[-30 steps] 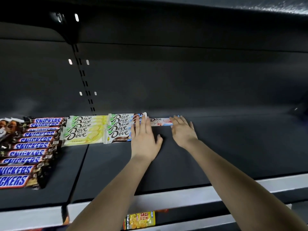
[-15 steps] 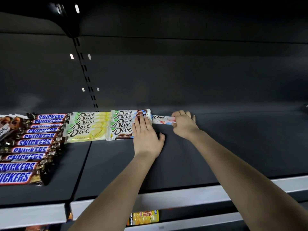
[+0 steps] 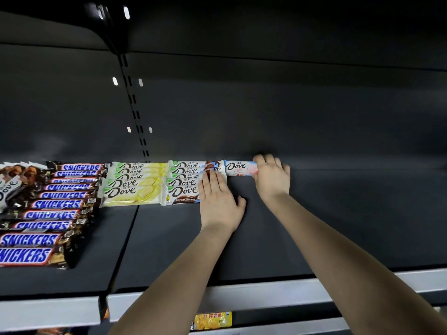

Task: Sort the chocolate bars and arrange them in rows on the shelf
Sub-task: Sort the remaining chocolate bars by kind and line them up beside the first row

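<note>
A dark shelf [image 3: 338, 226] carries rows of chocolate bars. At the left lies a long column of Snickers bars [image 3: 48, 213]. Beside it sit a stack of yellow Dove bars [image 3: 135, 184] and a stack of brown Dove bars [image 3: 186, 182]. A single pink-and-white Dove bar [image 3: 238, 167] lies at the back, right of the brown stack. My left hand [image 3: 219, 201] lies flat with straight fingers against the right end of the brown stack. My right hand [image 3: 273, 176] grips the right end of the pink bar with curled fingers.
At the far left edge lie brown Dove packs [image 3: 12, 182]. A grey price rail [image 3: 242, 301] runs along the shelf front. A yellow packet [image 3: 212, 320] shows on the level below. An upper shelf hangs overhead.
My right hand went from flat over the pink Dove bar to curled round its right end and shifted it rightward along the back. My left hand stayed at the brown stack.
</note>
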Motion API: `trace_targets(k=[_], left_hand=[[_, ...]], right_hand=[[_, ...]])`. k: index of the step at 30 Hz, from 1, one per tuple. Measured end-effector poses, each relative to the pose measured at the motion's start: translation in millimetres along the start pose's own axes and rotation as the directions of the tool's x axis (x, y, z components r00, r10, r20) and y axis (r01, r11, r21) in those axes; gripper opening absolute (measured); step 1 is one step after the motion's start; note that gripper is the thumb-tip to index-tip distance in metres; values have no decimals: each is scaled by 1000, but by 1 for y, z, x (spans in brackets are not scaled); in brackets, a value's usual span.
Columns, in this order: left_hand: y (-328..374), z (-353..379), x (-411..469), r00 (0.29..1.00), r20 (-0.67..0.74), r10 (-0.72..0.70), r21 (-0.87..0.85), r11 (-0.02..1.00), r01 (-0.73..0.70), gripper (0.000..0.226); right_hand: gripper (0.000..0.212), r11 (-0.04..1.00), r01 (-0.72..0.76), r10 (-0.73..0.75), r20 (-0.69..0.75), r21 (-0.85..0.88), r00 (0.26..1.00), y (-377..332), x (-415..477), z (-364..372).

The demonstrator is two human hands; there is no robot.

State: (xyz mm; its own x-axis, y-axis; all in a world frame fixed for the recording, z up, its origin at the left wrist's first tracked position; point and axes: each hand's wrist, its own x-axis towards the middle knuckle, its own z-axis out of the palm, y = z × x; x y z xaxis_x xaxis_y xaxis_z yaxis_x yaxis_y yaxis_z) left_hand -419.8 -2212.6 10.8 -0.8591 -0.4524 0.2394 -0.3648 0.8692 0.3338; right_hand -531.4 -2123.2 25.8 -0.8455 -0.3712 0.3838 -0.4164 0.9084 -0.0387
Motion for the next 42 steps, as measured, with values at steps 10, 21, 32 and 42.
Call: trace_targets(k=[10,21,32,42], left_hand=[[-1,2,2,1000,16,-4,-22,1000,5,84],[-3,-1,0,999,-25,43,-53,998,-44,78],[-45,-22,-21,993,66,95,83,991,-101,76],[-90,-45,-40,982,-84,168,86,983,-161,46]], right_hand=[[30,996,-47,44,44,71,998,-12,-10,11],[43,971,-98,28,304,216,952,-16,-55,-5],[43,960,43,-122,277,275,953,-46,-82,-33],[39,933,248,-294,153,262,943,-111,-93,-36]])
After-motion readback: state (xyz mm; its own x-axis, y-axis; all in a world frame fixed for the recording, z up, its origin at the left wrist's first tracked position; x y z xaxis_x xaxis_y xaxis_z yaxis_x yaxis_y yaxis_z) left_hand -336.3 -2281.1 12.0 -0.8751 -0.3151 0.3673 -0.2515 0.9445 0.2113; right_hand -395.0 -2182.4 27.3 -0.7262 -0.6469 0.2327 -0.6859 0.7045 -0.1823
